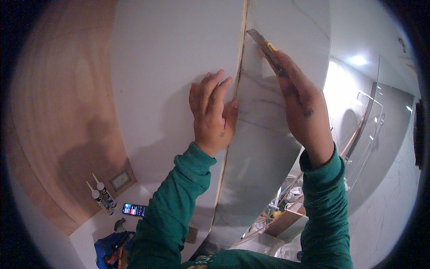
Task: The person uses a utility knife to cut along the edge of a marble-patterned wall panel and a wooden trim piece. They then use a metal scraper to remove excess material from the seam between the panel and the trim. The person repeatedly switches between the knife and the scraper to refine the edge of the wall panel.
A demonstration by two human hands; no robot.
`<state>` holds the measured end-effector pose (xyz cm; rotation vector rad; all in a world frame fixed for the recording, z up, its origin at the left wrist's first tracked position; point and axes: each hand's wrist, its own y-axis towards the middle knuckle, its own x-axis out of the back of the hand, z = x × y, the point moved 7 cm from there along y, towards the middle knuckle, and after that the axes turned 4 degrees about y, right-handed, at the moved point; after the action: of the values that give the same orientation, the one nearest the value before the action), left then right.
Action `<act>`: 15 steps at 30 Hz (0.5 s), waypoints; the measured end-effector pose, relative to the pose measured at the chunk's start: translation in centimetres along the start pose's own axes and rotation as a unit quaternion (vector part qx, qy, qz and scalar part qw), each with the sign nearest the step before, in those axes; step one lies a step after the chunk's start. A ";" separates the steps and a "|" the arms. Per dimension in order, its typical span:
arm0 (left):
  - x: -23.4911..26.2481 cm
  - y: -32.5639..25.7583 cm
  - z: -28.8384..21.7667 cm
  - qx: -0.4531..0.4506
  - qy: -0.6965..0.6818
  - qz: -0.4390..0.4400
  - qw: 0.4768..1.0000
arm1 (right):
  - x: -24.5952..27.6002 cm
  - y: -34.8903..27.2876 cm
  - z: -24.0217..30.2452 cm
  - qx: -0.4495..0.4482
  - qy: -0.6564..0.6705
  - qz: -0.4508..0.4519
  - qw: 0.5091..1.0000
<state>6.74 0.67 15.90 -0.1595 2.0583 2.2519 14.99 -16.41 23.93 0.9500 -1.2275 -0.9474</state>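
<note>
My right hand (307,107) is wrapped round a snap-off utility knife (270,54) with a yellow part on its body. The blade points up and left, its tip at or very near the narrow brownish seam (239,67); whether it touches, I cannot tell. My left hand (212,110) lies with fingers stretched out on the plain white panel (165,54), its thumb close to the seam. Right of the seam is a grey-white marbled panel (257,112) with darker veins. Green sleeves cover both my forearms.
At lower left are two sealant tubes (102,197) with nozzles, a lit phone (134,210), a hammer (119,225) and a blue tool bag (105,251). A wood-grain panel (67,112) stands at left. Beyond the marbled edge are a wooden box (284,222), clutter and a glass partition (367,148).
</note>
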 end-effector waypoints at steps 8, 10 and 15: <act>0.2 0.2 0.0 -0.006 -0.009 -0.005 1.000 | 0.3 0.0 0.2 -0.019 -0.001 0.019 1.000; 0.1 0.2 -0.1 -0.005 -0.011 -0.005 1.000 | 0.5 0.3 0.1 -0.013 0.005 0.009 1.000; 0.2 0.2 -0.1 -0.002 -0.011 -0.003 1.000 | 0.5 0.3 0.2 -0.023 -0.016 0.016 0.999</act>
<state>6.54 0.51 16.08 -0.1413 2.0391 2.2441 14.89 -16.80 24.38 0.8805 -1.2387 -0.9643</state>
